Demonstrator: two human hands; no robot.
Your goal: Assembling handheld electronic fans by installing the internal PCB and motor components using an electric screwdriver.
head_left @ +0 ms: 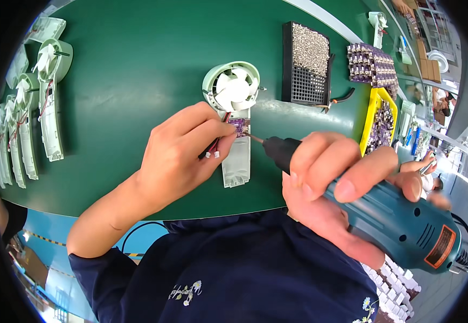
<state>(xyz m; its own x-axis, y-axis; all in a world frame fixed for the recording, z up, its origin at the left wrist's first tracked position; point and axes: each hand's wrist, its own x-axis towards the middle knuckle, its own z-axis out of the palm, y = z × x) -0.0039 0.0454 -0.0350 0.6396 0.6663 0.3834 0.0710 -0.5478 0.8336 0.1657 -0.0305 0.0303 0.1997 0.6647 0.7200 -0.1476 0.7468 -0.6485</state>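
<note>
A pale green handheld fan housing lies on the green table, its round head holding white fan blades. Set in the upper handle is a small purple circuit board. My left hand pinches at the board's left edge, with dark and red wires and white connectors by its fingers. In my right hand is a teal electric screwdriver with a black nose. Its thin bit points left and reaches the board's right edge; whether a screw sits under the tip is too small to tell.
Several similar fan housings line the left side. Right of the fan stands a black perforated tray of small metal screws. Beyond it are stacked purple boards, a yellow bin of small boards and dark-handled pliers. Other people work at far right.
</note>
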